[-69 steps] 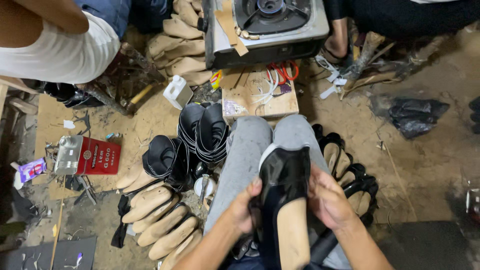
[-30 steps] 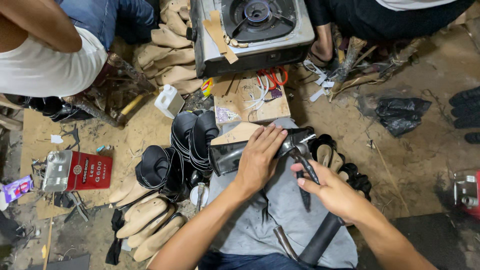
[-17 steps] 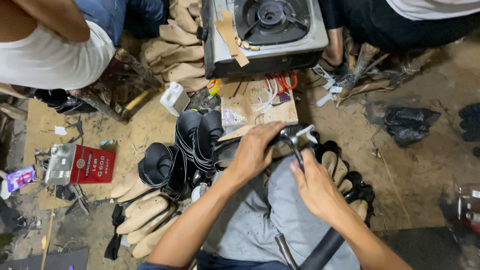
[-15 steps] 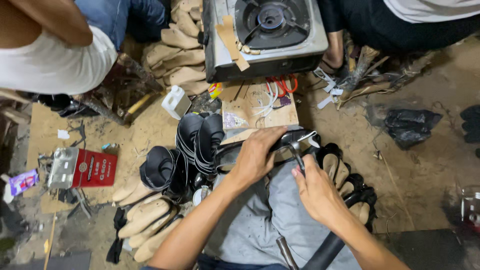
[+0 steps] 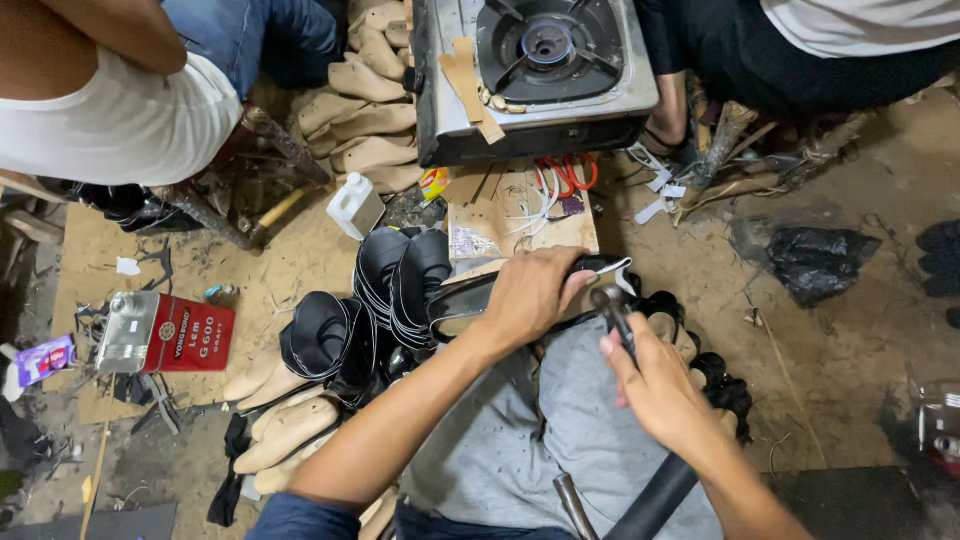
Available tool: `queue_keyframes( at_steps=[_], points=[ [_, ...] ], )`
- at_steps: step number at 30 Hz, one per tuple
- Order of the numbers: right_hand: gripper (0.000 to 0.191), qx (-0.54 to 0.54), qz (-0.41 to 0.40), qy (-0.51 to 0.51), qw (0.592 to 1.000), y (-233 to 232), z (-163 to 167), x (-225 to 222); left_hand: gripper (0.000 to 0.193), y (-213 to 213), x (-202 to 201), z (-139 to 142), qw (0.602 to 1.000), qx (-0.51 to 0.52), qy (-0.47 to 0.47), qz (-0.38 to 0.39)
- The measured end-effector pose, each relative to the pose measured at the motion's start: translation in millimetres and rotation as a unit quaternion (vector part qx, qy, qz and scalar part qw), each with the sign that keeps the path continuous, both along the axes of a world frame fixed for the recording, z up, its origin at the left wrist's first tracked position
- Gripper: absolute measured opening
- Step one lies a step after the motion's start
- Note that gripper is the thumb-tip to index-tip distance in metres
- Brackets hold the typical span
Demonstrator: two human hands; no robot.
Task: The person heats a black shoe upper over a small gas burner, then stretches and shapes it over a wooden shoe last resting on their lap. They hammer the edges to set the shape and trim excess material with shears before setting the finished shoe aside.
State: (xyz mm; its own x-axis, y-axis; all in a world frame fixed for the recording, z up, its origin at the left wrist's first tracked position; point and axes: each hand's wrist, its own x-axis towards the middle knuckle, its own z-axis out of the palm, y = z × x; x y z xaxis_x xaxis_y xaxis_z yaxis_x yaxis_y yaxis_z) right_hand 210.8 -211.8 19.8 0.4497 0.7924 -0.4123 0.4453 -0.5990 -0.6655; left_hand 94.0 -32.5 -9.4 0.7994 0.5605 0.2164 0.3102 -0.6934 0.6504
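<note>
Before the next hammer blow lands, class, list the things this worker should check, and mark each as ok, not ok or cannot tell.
1. Left hand grips the shoe firmly on the lap: ok.
2. Right hand holds the hammer by its handle: ok.
3. Left fingers clear of the hammer head: not ok, they lie right beside it.
4. Shoe seated fully on its last: cannot tell, the hand covers it.
5. Stove burner unlit: ok, no flame shows.
6. Stacked black uppers out of the swing: ok.
</note>
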Motion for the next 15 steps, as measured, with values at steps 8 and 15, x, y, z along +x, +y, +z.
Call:
queue_keyframes(
  at_steps=[8,15],
  points=[
    [0.028,0.143,-0.089,0.057,0.984,11,15,-8,0.07,45,10,-5,0.986,-0.074,0.013,-0.15],
    [0.029,0.492,-0.036,0.002,0.87,26,9,-23,0.069,53,24,-7,0.976,-0.125,0.049,-0.173]
  ],
)
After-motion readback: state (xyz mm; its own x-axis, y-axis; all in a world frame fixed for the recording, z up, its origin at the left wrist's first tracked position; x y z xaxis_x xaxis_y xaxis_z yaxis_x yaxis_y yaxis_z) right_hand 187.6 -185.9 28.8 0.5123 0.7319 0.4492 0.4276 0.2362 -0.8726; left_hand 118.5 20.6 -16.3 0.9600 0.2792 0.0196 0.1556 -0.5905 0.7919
